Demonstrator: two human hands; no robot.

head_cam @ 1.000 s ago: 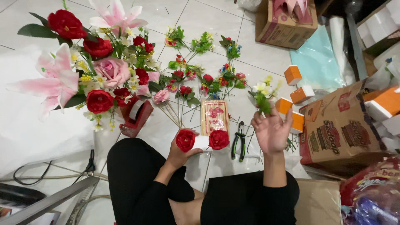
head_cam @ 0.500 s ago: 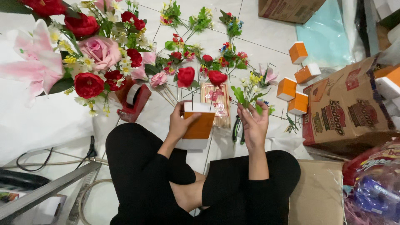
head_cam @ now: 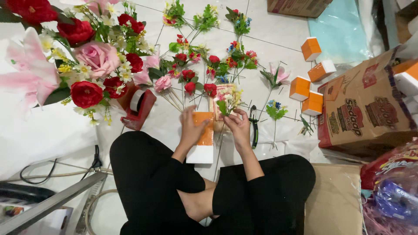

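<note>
The left hand (head_cam: 191,127) is clamped around an orange-wrapped white foam block (head_cam: 201,141) standing on the white tiled floor (head_cam: 278,30) before the crossed legs. The right hand (head_cam: 238,126) pinches a green artificial flower sprig (head_cam: 227,103) just beside the block. Black-handled pliers (head_cam: 254,126) lie near.

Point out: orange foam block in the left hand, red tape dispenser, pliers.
orange foam block (head_cam: 203,141), head view, orange side face.
red tape dispenser (head_cam: 143,109), head view, red body.
pliers (head_cam: 254,126), head view, handle.
</note>
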